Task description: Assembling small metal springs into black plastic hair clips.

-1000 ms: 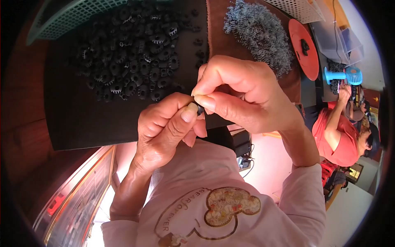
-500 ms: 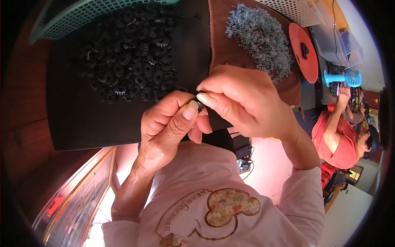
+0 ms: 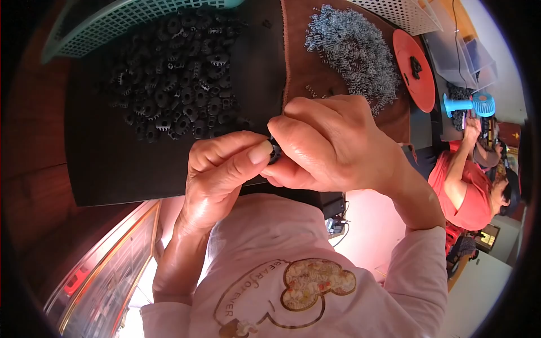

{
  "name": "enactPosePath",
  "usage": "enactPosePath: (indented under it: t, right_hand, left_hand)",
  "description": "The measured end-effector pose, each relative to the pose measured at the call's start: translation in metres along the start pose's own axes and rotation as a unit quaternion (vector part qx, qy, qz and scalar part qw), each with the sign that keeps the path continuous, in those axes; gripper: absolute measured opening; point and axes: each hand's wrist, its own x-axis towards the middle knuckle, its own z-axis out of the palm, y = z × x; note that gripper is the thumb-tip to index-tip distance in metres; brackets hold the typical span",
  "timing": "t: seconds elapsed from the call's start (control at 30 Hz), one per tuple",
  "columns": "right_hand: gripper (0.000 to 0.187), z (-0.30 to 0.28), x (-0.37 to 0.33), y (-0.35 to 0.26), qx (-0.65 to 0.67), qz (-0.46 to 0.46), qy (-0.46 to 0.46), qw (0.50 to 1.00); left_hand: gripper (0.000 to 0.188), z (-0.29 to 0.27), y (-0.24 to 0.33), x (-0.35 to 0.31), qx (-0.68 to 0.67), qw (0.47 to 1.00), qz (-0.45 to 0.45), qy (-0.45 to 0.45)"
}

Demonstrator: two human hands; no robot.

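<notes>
A small black plastic part [image 3: 274,152] sits pinched between my two hands above the table's near edge; fingers cover most of it. My left hand [image 3: 222,172] grips it from the left, thumb on top. From the right, my right hand [image 3: 332,143] closes on the same part with curled fingers, its thumb low beside it. Whether a spring is in the right fingers cannot be made out. Beyond my left hand lies a heap of black toothed plastic parts [image 3: 183,84]. Past my right hand, small metal coil springs [image 3: 360,62] are piled on a brown cloth [image 3: 301,62].
A green basket [image 3: 112,28] stands behind the black heap. At the far right are a white perforated basket [image 3: 403,14], a red plate [image 3: 414,96] with black pieces, and a clear bin [image 3: 448,59]. A blue fan [image 3: 483,105] and a person in red [image 3: 465,186] are farther right.
My right hand has turned and curled inward, its thumb dropping from the top of the part to below it. My left fingers have drawn in, and their lower tips are now hidden.
</notes>
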Motion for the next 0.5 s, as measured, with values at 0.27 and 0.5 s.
enactPosePath:
  t: [0.27,0.5]
  right_hand:
    - [0.03,0.003,-0.009,0.001,-0.015,-0.002,0.023,1.0]
    - [0.035,-0.048,-0.056,0.029,-0.098,0.167,0.011,0.981]
  left_hand:
    - [0.021,0.005,-0.003,0.004,0.018,1.0,0.01,0.0]
    - [0.029,0.004,-0.007,0.0,0.116,0.993,0.019,-0.024]
